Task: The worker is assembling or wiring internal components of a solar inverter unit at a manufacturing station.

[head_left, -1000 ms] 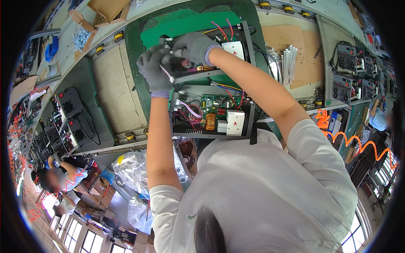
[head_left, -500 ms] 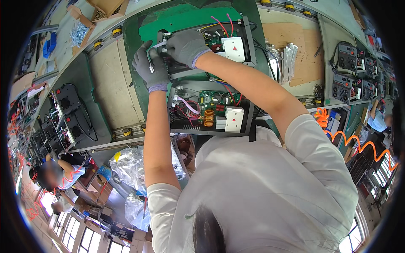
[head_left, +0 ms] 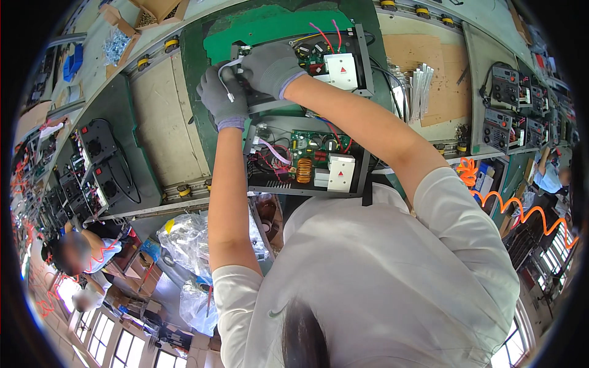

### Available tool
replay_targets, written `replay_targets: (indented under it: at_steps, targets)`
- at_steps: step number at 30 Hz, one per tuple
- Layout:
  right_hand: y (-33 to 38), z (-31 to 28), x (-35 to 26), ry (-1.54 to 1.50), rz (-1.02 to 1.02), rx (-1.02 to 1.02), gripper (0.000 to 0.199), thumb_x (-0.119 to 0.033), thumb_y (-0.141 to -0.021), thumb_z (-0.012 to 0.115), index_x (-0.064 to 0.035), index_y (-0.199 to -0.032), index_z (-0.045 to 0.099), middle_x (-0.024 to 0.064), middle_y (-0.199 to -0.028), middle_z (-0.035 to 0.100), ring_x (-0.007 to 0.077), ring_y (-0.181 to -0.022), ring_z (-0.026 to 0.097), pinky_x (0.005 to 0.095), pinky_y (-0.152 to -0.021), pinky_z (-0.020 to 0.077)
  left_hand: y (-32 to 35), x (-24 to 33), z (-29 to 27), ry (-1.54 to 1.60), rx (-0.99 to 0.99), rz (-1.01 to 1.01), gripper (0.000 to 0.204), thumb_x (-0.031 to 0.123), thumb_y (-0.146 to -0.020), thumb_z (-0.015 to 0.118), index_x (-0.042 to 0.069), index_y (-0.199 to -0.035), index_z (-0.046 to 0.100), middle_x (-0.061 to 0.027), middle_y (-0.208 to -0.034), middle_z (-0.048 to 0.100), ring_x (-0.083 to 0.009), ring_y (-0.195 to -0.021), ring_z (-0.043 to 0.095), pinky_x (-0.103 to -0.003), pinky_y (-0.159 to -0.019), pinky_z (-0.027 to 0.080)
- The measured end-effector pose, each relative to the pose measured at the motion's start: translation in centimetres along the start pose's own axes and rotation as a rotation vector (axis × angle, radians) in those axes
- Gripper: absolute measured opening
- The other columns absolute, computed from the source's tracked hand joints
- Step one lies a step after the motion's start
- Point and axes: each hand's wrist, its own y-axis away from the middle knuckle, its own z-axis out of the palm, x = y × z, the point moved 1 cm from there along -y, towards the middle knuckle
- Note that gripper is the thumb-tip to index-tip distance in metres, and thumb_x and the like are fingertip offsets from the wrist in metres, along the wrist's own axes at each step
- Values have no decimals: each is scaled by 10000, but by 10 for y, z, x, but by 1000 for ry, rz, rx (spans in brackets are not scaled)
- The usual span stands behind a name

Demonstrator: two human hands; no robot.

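Observation:
Both my hands wear grey gloves and meet at the left end of the farther open-topped black metal case (head_left: pixel 363 64). My left hand (head_left: pixel 224 97) is closed, with a thin white cable (head_left: pixel 223 78) running through its fingers. The cable's white plug end (head_left: pixel 230 97) hangs loose over that hand. My right hand (head_left: pixel 272 69) reaches over the case, its fingers closed at the cable's upper part; the fingertips are partly hidden. In the case are a green circuit board and a white block (head_left: pixel 340 70). A similar open case (head_left: pixel 362 175) lies nearer me, with a copper coil (head_left: pixel 304 170).
Both cases rest on a green board (head_left: pixel 196 37). To the right lie metal strips (head_left: pixel 421 92) on cardboard, then finished black units (head_left: pixel 504 83). More black units (head_left: pixel 98 144) stand at left. An orange coiled hose (head_left: pixel 500 199) hangs at right. Other people (head_left: pixel 73 251) work at lower left.
My left hand has shifted slightly right and its fingers have curled in closer to my right hand. The white cable's plug end has swung a little to the right.

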Motion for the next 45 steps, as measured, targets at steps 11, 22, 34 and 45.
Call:
replay_targets:
  at_steps: [11,22,34,45]
  targets:
    - [-8,-13,-3,6,-22,-54,213,-249,-890,609,-141,-975,772,120,-947,751,323,-906,728,470,-749,571,-8,9,-2,-175,-44,104,228,254,-951,529,54,-1017,616,-178,-1046,626,-421,-1017,554,-529,-862,451]
    - [62,-58,5,-384,12,-2,271,-384,-913,614,-155,-984,739,100,-896,727,310,-832,697,430,-787,536,-14,53,-25,-444,-194,39,400,261,-726,754,146,-1084,618,-106,-1123,633,-350,-1126,565,-495,-912,460]
    - [46,-37,54,-327,13,295,193,-199,-886,636,-167,-1071,679,102,-954,709,338,-913,676,456,-778,531,-53,97,-41,-175,-567,307,250,360,-849,697,257,-1070,755,-13,-1018,735,-265,-1048,656,-468,-942,427]
    - [80,-35,108,-309,140,796,143,-249,-895,665,-167,-1000,716,104,-856,694,316,-827,680,455,-770,542,-33,97,17,-658,-734,107,328,418,-795,694,279,-1079,780,18,-1403,558,-289,-1396,365,-561,-1126,283]
